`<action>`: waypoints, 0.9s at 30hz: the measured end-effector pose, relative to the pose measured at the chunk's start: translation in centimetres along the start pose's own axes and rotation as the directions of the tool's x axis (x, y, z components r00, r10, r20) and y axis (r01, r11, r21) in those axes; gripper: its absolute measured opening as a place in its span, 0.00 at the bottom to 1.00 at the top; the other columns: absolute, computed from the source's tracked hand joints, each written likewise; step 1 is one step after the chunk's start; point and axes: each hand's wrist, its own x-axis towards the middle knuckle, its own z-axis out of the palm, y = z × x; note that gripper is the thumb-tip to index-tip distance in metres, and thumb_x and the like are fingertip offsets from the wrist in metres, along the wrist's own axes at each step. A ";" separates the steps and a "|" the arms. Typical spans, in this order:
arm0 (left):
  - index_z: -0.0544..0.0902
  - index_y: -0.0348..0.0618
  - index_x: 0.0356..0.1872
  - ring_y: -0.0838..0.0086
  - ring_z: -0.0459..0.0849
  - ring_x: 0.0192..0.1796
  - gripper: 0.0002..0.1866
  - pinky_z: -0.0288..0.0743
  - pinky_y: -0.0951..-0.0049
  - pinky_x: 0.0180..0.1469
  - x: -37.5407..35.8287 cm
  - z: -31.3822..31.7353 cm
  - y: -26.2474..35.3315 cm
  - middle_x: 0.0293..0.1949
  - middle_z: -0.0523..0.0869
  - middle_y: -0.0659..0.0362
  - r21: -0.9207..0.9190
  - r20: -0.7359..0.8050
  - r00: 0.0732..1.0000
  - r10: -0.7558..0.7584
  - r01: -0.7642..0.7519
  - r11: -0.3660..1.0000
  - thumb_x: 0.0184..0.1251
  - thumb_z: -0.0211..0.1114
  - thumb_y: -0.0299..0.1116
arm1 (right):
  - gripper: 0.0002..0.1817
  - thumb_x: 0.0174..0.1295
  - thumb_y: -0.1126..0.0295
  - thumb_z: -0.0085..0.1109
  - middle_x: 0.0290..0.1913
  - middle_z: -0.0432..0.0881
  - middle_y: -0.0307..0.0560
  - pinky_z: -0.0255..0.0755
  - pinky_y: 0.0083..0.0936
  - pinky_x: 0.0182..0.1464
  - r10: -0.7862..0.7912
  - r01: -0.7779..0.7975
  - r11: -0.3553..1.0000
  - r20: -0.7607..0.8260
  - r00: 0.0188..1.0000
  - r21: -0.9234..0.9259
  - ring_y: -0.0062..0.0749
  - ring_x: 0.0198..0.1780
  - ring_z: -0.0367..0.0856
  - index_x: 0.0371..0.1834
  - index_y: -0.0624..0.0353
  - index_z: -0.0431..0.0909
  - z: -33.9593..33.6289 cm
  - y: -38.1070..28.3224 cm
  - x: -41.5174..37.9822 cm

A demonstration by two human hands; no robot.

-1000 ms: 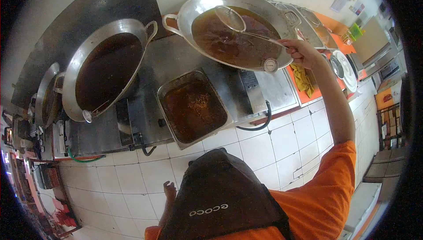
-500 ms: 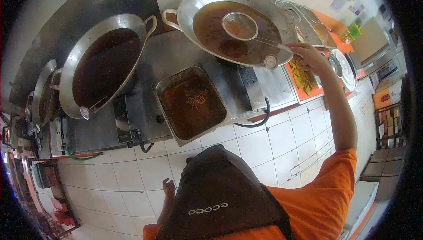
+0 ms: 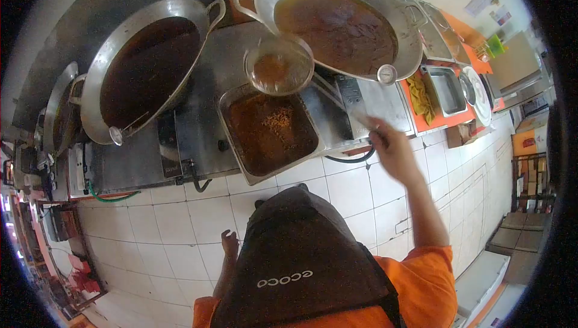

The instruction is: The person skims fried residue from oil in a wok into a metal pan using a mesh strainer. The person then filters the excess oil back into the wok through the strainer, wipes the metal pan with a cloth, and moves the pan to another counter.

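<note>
My right hand [image 3: 394, 152] grips the handle of a round mesh strainer [image 3: 278, 66], blurred by motion. Brownish bits lie in its mesh. The strainer hangs above the back edge of a rectangular metal tray [image 3: 263, 174], which holds dark liquid and a heap of golden-brown crumbs [image 3: 278, 120]. Behind and to the right is a large two-handled wok [image 3: 410, 45] of brown oil, with a dial thermometer [image 3: 387, 74] at its rim. My left hand [image 3: 229, 242] hangs low beside the apron, away from the counter, its fingers slightly apart and holding nothing.
Another wok [image 3: 96, 96] of dark oil stands on the left, with a thermometer [image 3: 115, 136] at its rim. A third pan [image 3: 55, 102] is farther left. On the right are a yellow cloth [image 3: 420, 100] and a metal container [image 3: 448, 90]. White tiles [image 3: 355, 189] cover the floor.
My right hand has brought the strainer from over the right wok leftward and toward me, over the tray's back edge. The camera view has shifted slightly. My left hand still hangs low.
</note>
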 end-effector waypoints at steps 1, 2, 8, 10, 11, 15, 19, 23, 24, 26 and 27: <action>0.69 0.41 0.52 0.76 0.74 0.21 0.19 0.71 0.73 0.21 -0.1 -0.6 -0.2 0.27 0.78 0.56 -0.009 0.030 0.999 -0.032 0.032 0.999 0.61 0.62 0.31 | 0.17 0.64 0.76 0.49 0.36 0.82 0.56 0.76 0.38 0.36 -0.051 0.048 0.995 -0.024 0.998 -0.086 0.45 0.35 0.84 0.57 0.61 0.73 2.2 2.2 -0.8; 0.69 0.41 0.53 0.76 0.74 0.21 0.19 0.71 0.73 0.21 -0.1 -1.0 -0.3 0.26 0.78 0.57 -0.019 0.061 0.996 -0.062 0.063 0.998 0.61 0.62 0.31 | 0.17 0.64 0.77 0.49 0.36 0.81 0.59 0.76 0.39 0.35 -0.092 0.087 0.984 -0.026 0.995 -0.156 0.48 0.35 0.83 0.57 0.59 0.73 4.2 5.1 -1.6; 0.69 0.43 0.53 0.76 0.74 0.21 0.20 0.70 0.75 0.21 -0.1 -1.4 -0.5 0.27 0.78 0.58 -0.052 0.076 0.993 -0.092 0.096 0.994 0.61 0.62 0.31 | 0.23 0.59 0.79 0.50 0.28 0.75 0.52 0.72 0.39 0.27 -0.080 0.081 0.923 0.020 0.997 -0.376 0.49 0.25 0.78 0.58 0.48 0.74 7.7 9.7 -6.9; 0.69 0.45 0.53 0.77 0.74 0.22 0.20 0.70 0.75 0.21 0.1 -1.1 0.1 0.27 0.78 0.58 -0.005 0.042 0.995 -0.088 0.089 0.996 0.61 0.62 0.31 | 0.24 0.58 0.80 0.50 0.27 0.74 0.50 0.72 0.38 0.25 -0.080 0.083 0.907 0.024 0.997 -0.413 0.47 0.23 0.77 0.59 0.48 0.73 7.3 10.2 -7.6; 0.69 0.45 0.53 0.77 0.74 0.23 0.20 0.70 0.75 0.22 0.2 -1.2 0.4 0.27 0.78 0.58 0.088 0.051 0.997 -0.061 0.056 0.995 0.61 0.63 0.32 | 0.25 0.58 0.80 0.50 0.27 0.74 0.50 0.72 0.39 0.25 -0.064 0.068 0.905 0.025 0.998 -0.419 0.47 0.23 0.77 0.59 0.48 0.73 7.1 10.3 -7.9; 0.69 0.47 0.53 0.77 0.75 0.25 0.20 0.70 0.74 0.23 0.1 -0.9 2.5 0.29 0.77 0.58 -0.041 0.123 0.987 -0.106 0.112 0.993 0.61 0.63 0.34 | 0.26 0.57 0.80 0.50 0.27 0.74 0.50 0.72 0.39 0.26 -0.032 0.037 0.917 0.018 0.999 -0.398 0.48 0.24 0.77 0.60 0.48 0.73 6.4 10.0 -8.8; 0.69 0.48 0.54 0.77 0.74 0.25 0.20 0.70 0.75 0.23 2.7 -1.3 -1.6 0.30 0.76 0.59 0.159 0.110 0.992 0.061 -0.078 0.984 0.63 0.63 0.35 | 0.20 0.60 0.81 0.50 0.26 0.73 0.55 0.69 0.37 0.26 -0.045 0.032 0.932 -0.027 0.999 -0.360 0.49 0.23 0.75 0.56 0.55 0.76 6.4 9.9 -8.7; 0.68 0.47 0.54 0.77 0.74 0.26 0.20 0.70 0.75 0.23 0.4 0.3 4.5 0.31 0.76 0.59 0.127 0.037 0.992 -0.117 0.112 0.986 0.63 0.63 0.36 | 0.20 0.60 0.81 0.50 0.26 0.74 0.55 0.68 0.37 0.26 -0.011 -0.002 0.955 -0.041 0.999 -0.295 0.48 0.23 0.74 0.55 0.55 0.76 6.5 9.3 -8.4; 0.68 0.46 0.54 0.77 0.74 0.26 0.20 0.70 0.75 0.23 0.4 0.3 4.3 0.31 0.76 0.59 0.106 0.036 0.992 -0.124 0.120 0.987 0.63 0.63 0.36 | 0.19 0.60 0.81 0.50 0.26 0.74 0.55 0.68 0.37 0.27 -0.004 -0.011 0.958 -0.053 0.999 -0.286 0.48 0.24 0.74 0.55 0.54 0.76 6.7 9.4 -8.4; 0.68 0.46 0.54 0.77 0.74 0.25 0.21 0.70 0.75 0.23 0.2 0.3 4.0 0.32 0.77 0.58 0.152 0.042 0.995 -0.086 0.079 0.985 0.63 0.63 0.36 | 0.19 0.61 0.81 0.50 0.26 0.74 0.55 0.69 0.36 0.28 0.003 -0.017 0.962 -0.051 0.999 -0.273 0.48 0.24 0.75 0.55 0.55 0.76 6.8 9.3 -8.3; 0.68 0.45 0.54 0.77 0.74 0.25 0.21 0.70 0.75 0.22 0.1 0.3 3.8 0.32 0.77 0.58 0.176 0.045 0.997 -0.067 0.059 0.983 0.63 0.63 0.36 | 0.19 0.61 0.81 0.50 0.27 0.74 0.55 0.69 0.36 0.28 0.005 -0.015 0.963 -0.039 0.999 -0.268 0.48 0.25 0.75 0.55 0.55 0.76 6.8 9.3 -8.2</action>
